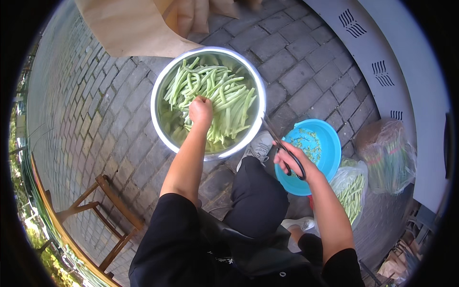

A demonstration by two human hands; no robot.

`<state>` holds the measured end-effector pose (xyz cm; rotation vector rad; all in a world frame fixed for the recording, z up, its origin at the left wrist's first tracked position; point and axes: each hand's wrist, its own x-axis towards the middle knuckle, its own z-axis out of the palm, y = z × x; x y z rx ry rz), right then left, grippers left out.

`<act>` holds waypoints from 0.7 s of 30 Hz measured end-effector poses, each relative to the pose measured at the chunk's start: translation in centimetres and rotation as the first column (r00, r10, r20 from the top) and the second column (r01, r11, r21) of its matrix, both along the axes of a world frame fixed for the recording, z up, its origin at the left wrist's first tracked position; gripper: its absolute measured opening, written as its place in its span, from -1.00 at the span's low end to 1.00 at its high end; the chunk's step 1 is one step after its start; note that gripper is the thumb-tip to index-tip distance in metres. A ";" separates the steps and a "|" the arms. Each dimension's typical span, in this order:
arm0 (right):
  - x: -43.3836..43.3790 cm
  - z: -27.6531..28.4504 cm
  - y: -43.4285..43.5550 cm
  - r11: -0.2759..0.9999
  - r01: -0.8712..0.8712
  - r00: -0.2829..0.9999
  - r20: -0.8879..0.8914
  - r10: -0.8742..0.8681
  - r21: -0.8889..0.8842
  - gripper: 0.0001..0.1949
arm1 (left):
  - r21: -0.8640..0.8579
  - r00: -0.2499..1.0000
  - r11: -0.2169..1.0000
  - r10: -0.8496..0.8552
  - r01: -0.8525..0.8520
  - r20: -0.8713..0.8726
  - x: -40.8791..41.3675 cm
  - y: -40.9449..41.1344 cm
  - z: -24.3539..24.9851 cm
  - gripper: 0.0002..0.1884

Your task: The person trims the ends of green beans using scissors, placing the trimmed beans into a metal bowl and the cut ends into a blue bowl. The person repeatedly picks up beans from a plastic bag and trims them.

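A large steel bowl [155,104] full of green beans [229,97] stands on the paving. My left hand [200,110] reaches into it with curled fingers, against the beans; whether it grips any is hidden by the fist. In my right hand [289,160] is a pair of scissors [275,138] with black handles, their blades pointing up and left to the bowl's right rim. Beneath that hand lies a light blue plastic basin [331,158] with small green trimmings [311,143] in it. A clear plastic bag [349,197] of green beans lies right of the basin.
Another plastic bag [389,158] with bundled green stalks stands by a grey vented metal panel [369,61]. Brown paper [132,28] lies beyond the bowl. A wooden frame [118,202] stands at lower left. My shoes [259,147] are close to the bowl and basin.
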<state>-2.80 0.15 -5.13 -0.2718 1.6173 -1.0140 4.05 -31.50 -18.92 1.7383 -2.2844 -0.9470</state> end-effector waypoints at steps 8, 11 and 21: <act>-1.4 -3.8 -13.9 0.984 -0.156 0.953 0.275 0.128 0.083 -0.49 | 0.171 0.904 0.984 0.031 0.047 -0.427 2.6 0.4 -1.8 -0.87; -1.0 -5.2 -14.7 0.981 -0.166 0.963 0.232 0.138 0.104 -0.53 | 0.164 0.915 0.983 -0.008 0.081 -0.403 3.4 1.0 -1.8 -0.88; -0.7 -4.1 -15.1 0.952 -0.273 0.962 0.026 0.272 0.142 -0.62 | 0.046 0.938 0.973 -0.205 0.226 -0.278 5.5 1.0 -0.5 -0.90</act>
